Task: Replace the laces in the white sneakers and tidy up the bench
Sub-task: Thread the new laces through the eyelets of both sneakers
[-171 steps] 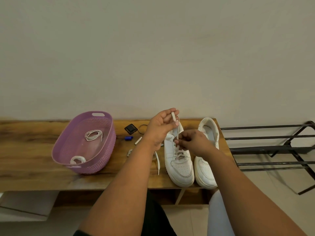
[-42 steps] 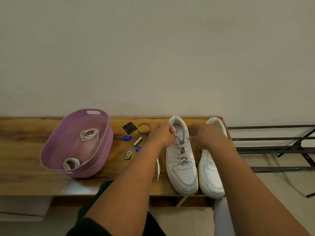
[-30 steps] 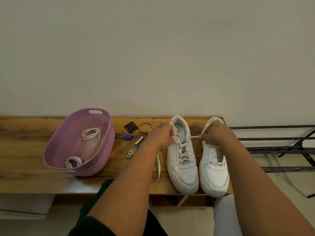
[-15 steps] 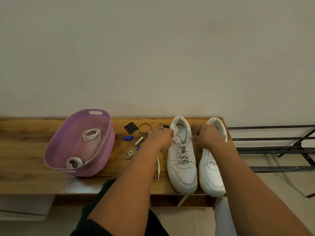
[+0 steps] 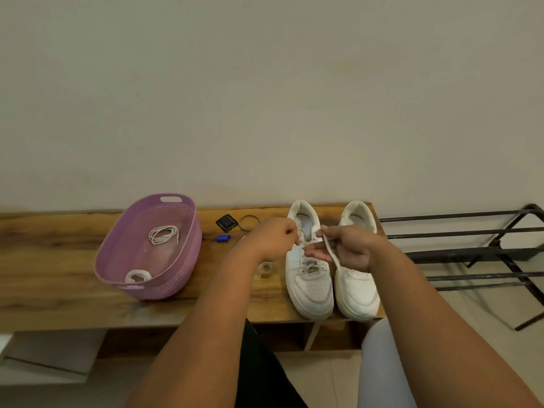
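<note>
Two white sneakers stand side by side on the wooden bench (image 5: 59,260), toes toward me. The left sneaker (image 5: 309,278) carries a white lace (image 5: 331,251) through its eyelets. My left hand (image 5: 272,238) is curled at that shoe's left upper edge, pinching one lace end. My right hand (image 5: 348,247) is over the gap between the shoes and grips the other lace end, which runs down across its palm. The right sneaker (image 5: 357,287) is partly hidden behind my right hand.
A purple basket (image 5: 188,260) at the left holds a coiled lace (image 5: 163,234) and a white bundle (image 5: 137,275). Small items lie between the basket and the shoes: a black square piece (image 5: 226,222), a ring (image 5: 248,222), a blue piece (image 5: 223,238). A black metal rack (image 5: 471,251) stands at right.
Both hands stayed at the left sneaker's top eyelets. My right hand has turned palm up and drawn the lace end toward me and to the right.
</note>
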